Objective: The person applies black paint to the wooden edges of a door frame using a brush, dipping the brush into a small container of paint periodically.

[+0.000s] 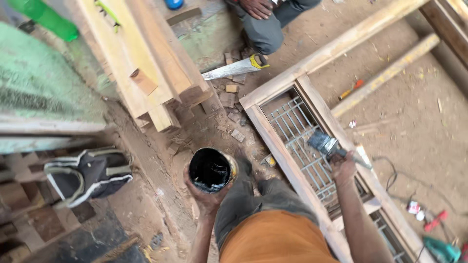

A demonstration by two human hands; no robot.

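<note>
Paint, black and glossy, fills the tin (210, 170) cupped from below in the left hand (204, 195). Right hand (344, 168) grips a brush (325, 144) over the frame's (273, 141) grille (297, 131). Bare dirt lies open right of the frame.

Black paint in can (210, 170), grey grille (297, 131) (pale wood frame (273, 141)), orange shirt (273, 241).

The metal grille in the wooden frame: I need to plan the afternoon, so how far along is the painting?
Done: little shows; most grille bars look pale grey. In hand: the left hand holds a can of black paint, and the right hand holds a paintbrush over the bars. Left: nearly all the grille; the wooden frame is bare.
</note>
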